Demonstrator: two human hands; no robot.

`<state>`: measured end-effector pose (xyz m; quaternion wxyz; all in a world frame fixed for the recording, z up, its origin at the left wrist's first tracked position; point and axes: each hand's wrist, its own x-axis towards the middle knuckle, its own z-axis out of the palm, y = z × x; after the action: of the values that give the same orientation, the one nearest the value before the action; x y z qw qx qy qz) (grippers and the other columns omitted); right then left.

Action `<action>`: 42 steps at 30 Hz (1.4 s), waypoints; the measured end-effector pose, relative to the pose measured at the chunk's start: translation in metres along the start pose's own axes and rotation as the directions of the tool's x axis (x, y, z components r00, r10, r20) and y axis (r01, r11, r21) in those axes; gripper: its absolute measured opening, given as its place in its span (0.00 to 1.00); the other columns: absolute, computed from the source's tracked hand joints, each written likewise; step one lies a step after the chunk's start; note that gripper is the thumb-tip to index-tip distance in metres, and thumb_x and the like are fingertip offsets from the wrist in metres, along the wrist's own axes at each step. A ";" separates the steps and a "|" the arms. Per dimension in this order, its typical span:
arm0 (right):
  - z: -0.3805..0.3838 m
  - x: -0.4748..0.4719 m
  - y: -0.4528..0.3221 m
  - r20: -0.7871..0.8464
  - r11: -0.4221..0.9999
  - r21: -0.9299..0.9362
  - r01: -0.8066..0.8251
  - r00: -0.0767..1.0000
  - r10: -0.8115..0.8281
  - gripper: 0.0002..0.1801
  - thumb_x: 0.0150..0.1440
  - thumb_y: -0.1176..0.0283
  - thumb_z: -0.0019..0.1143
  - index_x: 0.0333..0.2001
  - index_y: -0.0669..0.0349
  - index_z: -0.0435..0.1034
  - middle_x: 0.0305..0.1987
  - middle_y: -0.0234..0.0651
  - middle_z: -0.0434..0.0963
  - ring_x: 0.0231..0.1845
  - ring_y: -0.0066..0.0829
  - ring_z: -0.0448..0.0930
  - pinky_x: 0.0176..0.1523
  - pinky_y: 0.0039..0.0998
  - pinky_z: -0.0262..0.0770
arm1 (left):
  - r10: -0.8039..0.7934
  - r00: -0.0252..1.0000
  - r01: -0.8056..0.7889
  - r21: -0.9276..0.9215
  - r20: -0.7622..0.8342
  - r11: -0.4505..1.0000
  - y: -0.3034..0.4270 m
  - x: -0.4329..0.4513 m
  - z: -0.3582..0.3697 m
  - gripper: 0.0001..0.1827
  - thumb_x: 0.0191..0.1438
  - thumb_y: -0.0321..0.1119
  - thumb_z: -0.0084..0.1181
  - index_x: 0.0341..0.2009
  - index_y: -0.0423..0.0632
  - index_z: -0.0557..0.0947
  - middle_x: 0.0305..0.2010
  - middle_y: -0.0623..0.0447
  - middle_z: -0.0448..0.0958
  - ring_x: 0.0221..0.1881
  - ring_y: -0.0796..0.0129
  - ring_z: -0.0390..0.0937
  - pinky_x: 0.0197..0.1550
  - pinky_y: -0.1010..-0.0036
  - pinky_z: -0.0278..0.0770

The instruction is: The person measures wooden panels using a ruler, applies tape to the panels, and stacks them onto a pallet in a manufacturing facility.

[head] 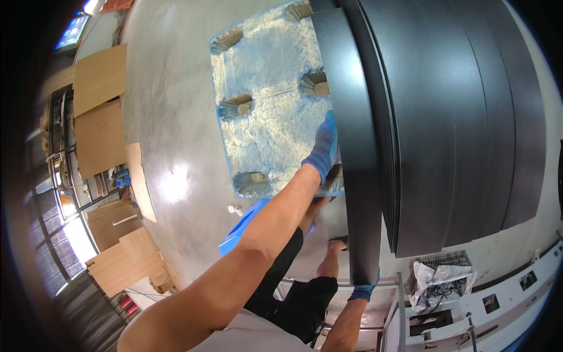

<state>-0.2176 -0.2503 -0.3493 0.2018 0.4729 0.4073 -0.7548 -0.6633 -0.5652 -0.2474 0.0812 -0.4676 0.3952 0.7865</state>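
Observation:
A long, narrow dark panel [356,132] runs lengthwise in front of me, beside a stack of dark panels [435,123]. On its left long edge is my left hand [326,141], in a blue knit glove, with the fingers mostly hidden by the panel. My right hand [366,288], also gloved in blue, grips the panel's near end; part of it is hidden beneath. Below and to the left lies a worn blue plastic pallet [272,127] with a ribbed tread surface and recessed pockets, partly covered by the panel.
A blue plastic object [242,229] is on the floor near my legs. Cardboard sheets [101,136] and a rack stand at the left. At the lower right are a white metal frame [479,312] and a crate with white wrapping [442,279]. Metal tubing [399,303] stands close beside me.

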 end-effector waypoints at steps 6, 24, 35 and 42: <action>0.110 0.017 -0.036 -0.172 0.929 0.365 0.056 0.985 0.008 0.33 0.65 0.49 0.31 0.58 0.65 0.68 0.59 0.44 0.74 0.57 0.45 0.74 0.64 0.44 0.66 | -0.016 0.997 0.016 0.000 0.078 1.000 0.002 0.020 -0.004 0.28 0.64 0.58 0.44 0.49 0.47 0.79 0.41 0.52 0.81 0.38 0.63 0.80 0.37 0.68 0.79; 0.218 0.132 -0.043 0.280 0.242 -0.863 0.443 0.819 -0.501 0.30 0.66 0.60 0.45 0.68 0.64 0.55 0.71 0.42 0.60 0.70 0.37 0.60 0.71 0.33 0.56 | -0.114 0.990 0.108 0.082 0.081 0.991 0.004 0.019 -0.003 0.22 0.64 0.52 0.49 0.52 0.50 0.77 0.46 0.57 0.78 0.46 0.70 0.74 0.49 0.74 0.71; 0.266 0.115 -0.074 0.200 0.555 -0.577 0.600 0.762 -0.616 0.27 0.67 0.59 0.38 0.67 0.60 0.59 0.72 0.41 0.60 0.72 0.43 0.59 0.72 0.42 0.53 | -0.094 0.993 0.084 0.123 0.070 0.989 0.003 0.023 0.001 0.25 0.63 0.54 0.47 0.50 0.46 0.79 0.45 0.54 0.79 0.45 0.67 0.75 0.47 0.72 0.73; 0.243 0.034 -0.092 -0.061 0.483 -0.838 0.254 0.836 -0.546 0.14 0.61 0.64 0.48 0.45 0.61 0.72 0.46 0.39 0.78 0.45 0.38 0.78 0.47 0.36 0.73 | -0.234 0.947 0.208 0.136 0.219 0.969 0.019 0.042 -0.044 0.22 0.65 0.46 0.46 0.56 0.48 0.75 0.58 0.49 0.75 0.55 0.59 0.73 0.59 0.61 0.71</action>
<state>-0.4304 -0.3894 -0.2861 0.1393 0.3350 0.8288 -0.4260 -0.6662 -0.6191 -0.2813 0.2408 -0.4079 0.3711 0.7987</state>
